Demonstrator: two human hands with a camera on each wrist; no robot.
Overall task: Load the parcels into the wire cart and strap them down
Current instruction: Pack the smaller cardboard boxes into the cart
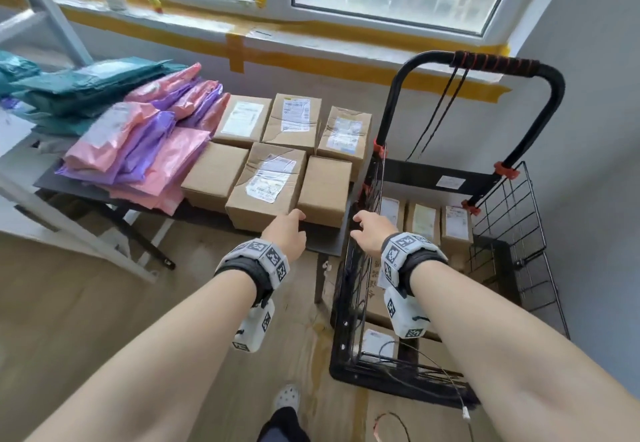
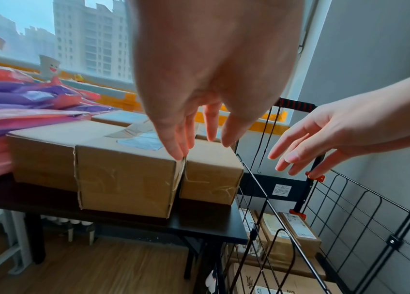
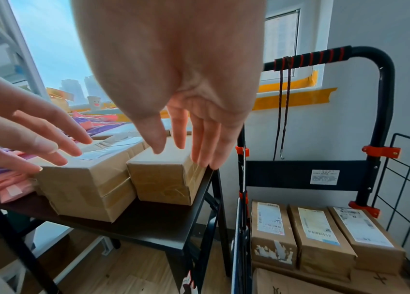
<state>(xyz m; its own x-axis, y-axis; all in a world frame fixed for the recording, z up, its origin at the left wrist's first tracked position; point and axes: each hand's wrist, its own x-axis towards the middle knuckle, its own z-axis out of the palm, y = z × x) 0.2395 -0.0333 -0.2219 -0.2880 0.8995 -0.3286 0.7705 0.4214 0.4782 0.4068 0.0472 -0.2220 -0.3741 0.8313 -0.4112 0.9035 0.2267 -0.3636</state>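
- My left hand [image 1: 286,234] and right hand [image 1: 370,232], fingers spread, holding nothing, flank the plain carton [image 1: 325,189] at the table [image 2: 208,222] corner.
- Loading step; next, squeeze both sides and lift.
- Right of the carton: wire cart [image 1: 512,234], three parcels [image 3: 322,234] inside, strap [image 1: 440,109] hanging.

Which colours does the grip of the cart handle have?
Black with red rings, clearest in the right wrist view.

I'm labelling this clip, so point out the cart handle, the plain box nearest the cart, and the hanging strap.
cart handle [image 1: 498,62], head view, striped grip
plain box [image 1: 325,189], head view, top face
hanging strap [image 3: 284,111], right wrist view, mid-length
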